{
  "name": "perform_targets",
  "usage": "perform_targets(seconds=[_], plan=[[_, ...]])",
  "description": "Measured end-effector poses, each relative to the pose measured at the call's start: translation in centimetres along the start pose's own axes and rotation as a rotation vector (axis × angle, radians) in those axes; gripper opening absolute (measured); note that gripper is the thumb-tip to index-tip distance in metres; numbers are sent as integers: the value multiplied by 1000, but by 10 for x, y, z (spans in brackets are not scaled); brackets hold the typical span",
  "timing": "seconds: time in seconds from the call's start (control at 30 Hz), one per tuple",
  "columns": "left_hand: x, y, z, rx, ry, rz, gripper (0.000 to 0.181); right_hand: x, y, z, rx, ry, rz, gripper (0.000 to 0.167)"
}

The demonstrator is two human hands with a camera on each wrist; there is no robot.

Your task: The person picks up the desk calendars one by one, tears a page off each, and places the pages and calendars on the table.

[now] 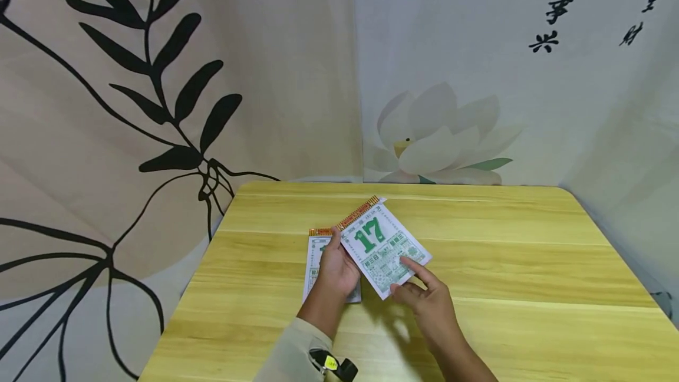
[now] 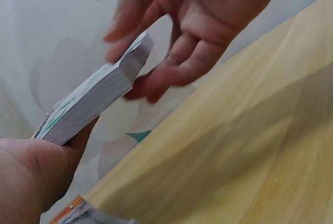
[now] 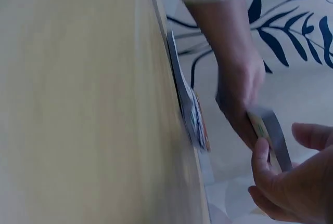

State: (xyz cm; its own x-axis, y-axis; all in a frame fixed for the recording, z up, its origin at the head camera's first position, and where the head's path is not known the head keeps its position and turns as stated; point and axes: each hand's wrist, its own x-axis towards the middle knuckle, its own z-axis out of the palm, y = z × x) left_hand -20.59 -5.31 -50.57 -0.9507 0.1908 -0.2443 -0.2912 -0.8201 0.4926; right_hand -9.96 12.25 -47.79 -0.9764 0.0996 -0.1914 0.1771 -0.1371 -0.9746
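A thick tear-off calendar (image 1: 386, 249) with a large green 17 and an orange-gold top strip is held tilted above the table. My left hand (image 1: 338, 270) grips it along its left side, thumb near the strip. At its lower right corner, my right hand (image 1: 432, 305) pinches the pages, with fingers on both sides of the block. The left wrist view shows the page edges of the calendar (image 2: 96, 102) and the blurred right hand (image 2: 192, 37) around its far end. A second calendar (image 1: 314, 264) lies on the table, partly hidden by the left hand and the held one.
The wooden table (image 1: 530, 287) has light yellow grain and a rounded far corner. Behind it hangs a pale curtain (image 1: 297, 75) printed with dark leaves, a lotus and black characters. A strap with a dark device (image 1: 334, 364) sits on the left sleeve.
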Motion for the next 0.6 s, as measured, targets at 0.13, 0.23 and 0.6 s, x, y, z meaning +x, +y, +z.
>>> perform_targets(seconds=[0.13, 0.23, 0.6], plan=[[-2, -7, 5, -6, 4, 20, 63, -1, 5, 10, 26, 8, -21, 64], [-2, -11, 6, 11, 4, 23, 64, 0, 8, 13, 23, 24, -51, 61], [-4, -15, 10, 19, 43, 49, 60, 1, 10, 6, -275, 332, -288, 39]])
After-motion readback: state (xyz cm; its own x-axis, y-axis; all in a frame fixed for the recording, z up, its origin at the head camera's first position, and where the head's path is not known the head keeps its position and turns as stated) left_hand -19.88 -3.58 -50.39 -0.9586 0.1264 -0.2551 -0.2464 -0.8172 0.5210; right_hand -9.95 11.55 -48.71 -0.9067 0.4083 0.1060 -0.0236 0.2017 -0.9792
